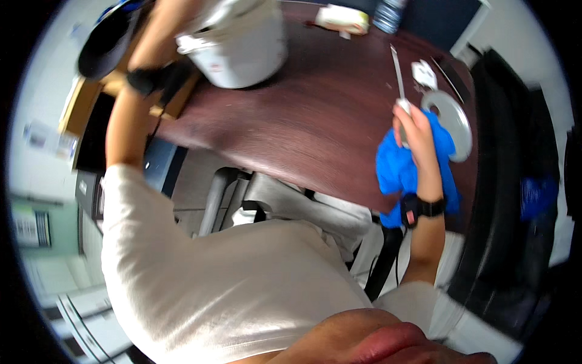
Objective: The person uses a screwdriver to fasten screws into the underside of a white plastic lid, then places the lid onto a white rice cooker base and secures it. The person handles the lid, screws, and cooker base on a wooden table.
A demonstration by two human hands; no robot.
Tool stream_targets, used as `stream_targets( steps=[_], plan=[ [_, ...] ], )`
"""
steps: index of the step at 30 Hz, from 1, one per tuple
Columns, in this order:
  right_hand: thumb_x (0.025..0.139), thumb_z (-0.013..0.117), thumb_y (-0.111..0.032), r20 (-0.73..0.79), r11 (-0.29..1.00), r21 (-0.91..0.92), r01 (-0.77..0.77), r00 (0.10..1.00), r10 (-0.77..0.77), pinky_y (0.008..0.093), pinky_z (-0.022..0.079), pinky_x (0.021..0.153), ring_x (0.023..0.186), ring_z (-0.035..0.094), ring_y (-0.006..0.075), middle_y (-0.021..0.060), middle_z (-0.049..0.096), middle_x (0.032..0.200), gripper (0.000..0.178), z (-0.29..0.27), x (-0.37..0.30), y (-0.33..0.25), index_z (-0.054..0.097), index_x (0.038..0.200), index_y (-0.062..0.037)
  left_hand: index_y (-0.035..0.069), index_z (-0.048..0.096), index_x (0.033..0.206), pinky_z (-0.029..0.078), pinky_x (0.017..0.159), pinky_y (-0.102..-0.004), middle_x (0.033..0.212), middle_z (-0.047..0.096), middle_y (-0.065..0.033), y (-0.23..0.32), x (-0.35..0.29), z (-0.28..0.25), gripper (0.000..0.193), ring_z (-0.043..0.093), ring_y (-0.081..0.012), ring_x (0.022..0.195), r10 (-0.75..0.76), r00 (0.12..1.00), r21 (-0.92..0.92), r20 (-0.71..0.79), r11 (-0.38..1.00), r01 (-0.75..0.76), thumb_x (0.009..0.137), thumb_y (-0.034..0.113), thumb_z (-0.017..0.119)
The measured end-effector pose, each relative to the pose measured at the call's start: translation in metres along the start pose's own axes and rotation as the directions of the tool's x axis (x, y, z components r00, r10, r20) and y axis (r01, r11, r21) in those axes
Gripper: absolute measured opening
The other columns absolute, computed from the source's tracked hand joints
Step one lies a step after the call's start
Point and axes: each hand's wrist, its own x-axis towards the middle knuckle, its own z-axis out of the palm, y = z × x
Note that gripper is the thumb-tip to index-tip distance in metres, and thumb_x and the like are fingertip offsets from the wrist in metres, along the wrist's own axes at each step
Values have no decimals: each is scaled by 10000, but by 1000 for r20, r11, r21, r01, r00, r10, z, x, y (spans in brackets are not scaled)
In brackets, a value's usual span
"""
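Note:
My right hand (pixel 416 130) is closed around the pale handle of a long thin metal tool (pixel 398 73), whose shaft points away over the table. Its exact kind does not show. A crumpled blue cloth (pixel 393 167) lies against that hand and wrist, partly over a round grey metal disc (pixel 462 127) with a hole. At the upper left, my left hand (pixel 180 13) reaches to the side of a white bucket (pixel 245 54). Motion smears that hand and the top edge cuts it off, so its fingers are hidden.
The dark reddish table (pixel 303 115) also bears a wrapped packet (pixel 342 19), a clear bottle (pixel 388 14), a small white item (pixel 424 74) and a flat dark object (pixel 449 79). A grey chair (pixel 303 203) stands at the near edge. Black seating (pixel 503 182) runs along the right.

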Motion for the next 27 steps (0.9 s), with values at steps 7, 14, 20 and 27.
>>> stream_targets(
  steps=[7,14,20,27],
  plan=[
    [933,563,-219,-190,960,236,153,976,-109,237,384,434,488,499,93,19,528,620,186,-1,-2,-6,538,861,-49,52,585,910,489,686,-192,974,622,-61,11,-51,25,69,615,-107,822,157,986,-806,50,589,-53,885,101,626],
    [925,567,-212,-292,922,343,181,953,-79,254,404,441,490,521,134,57,542,636,204,-12,-3,-2,528,881,-17,32,543,1066,500,798,-271,1076,599,-94,22,-101,99,212,608,-170,924,-110,881,-876,461,102,471,932,195,540],
    [920,568,-220,-273,937,310,161,959,-75,250,385,436,487,511,133,56,534,632,212,-5,-4,-7,536,872,-16,15,507,1200,509,894,-338,1164,579,-123,14,-120,148,349,602,-225,1011,-301,717,-770,629,-111,628,973,276,465],
    [949,518,-238,-270,968,227,102,962,-38,239,382,447,518,505,103,42,534,665,201,-6,-6,-11,524,901,-43,1,435,1302,485,982,-411,1259,524,-154,-30,-117,176,429,552,-264,1132,-201,672,-701,713,-158,696,1005,309,393]
  ],
)
